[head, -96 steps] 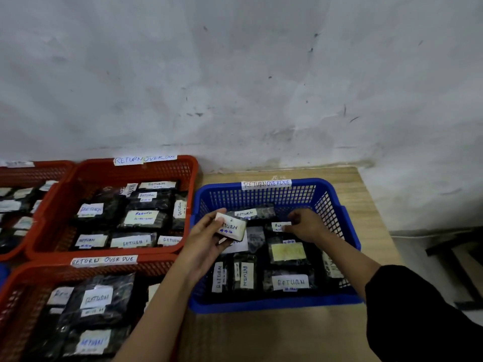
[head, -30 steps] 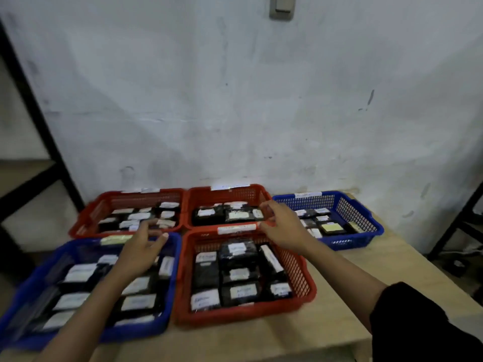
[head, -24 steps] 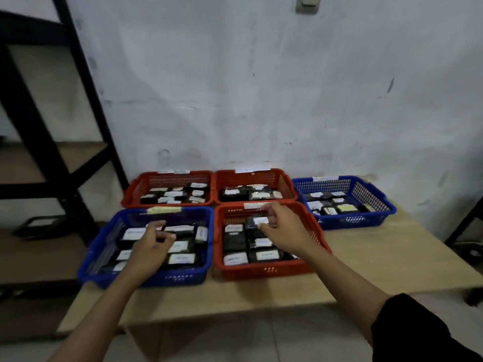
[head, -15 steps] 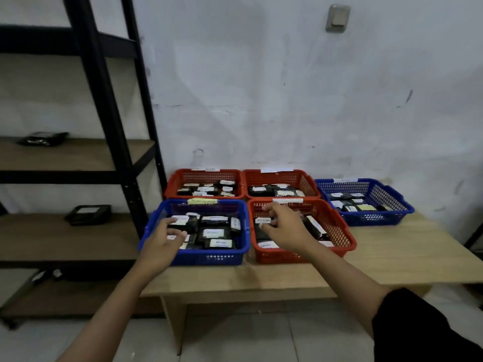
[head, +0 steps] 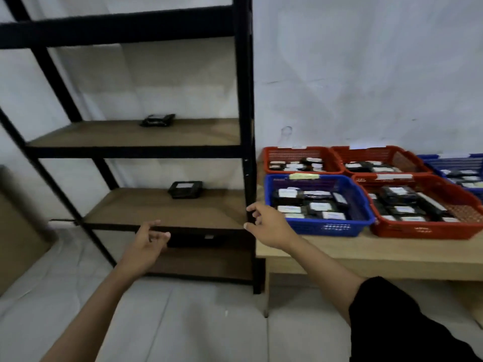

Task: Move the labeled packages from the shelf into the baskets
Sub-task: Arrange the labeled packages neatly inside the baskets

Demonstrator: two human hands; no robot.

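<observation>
Both hands empty, between placements, reach-for-next-package step. Left hand [head: 147,241] nearest, fingers loosely spread, grip released, hovering just in front of the lower board edge of the black shelf [head: 167,207]. Right hand [head: 269,226] also released, fingers relaxed, right by the shelf's front right post, holding nothing; whether it touches the post can't be told. On that lower board, toward the back, sits a dark package with a white label [head: 185,189]. One board up on the shelf, a second dark package [head: 157,120] near the wall; label blurred. Something dark under the lower board, unclear. Right of the shelf, the counter [head: 366,253] carries the baskets: blue basket [head: 317,226] closest to the shelf post, red ones beside and behind, all already holding labeled packs. Next move, judged: extend a hand deep over the lower board, clamp the package by its edges, carry it right to a basket.
</observation>
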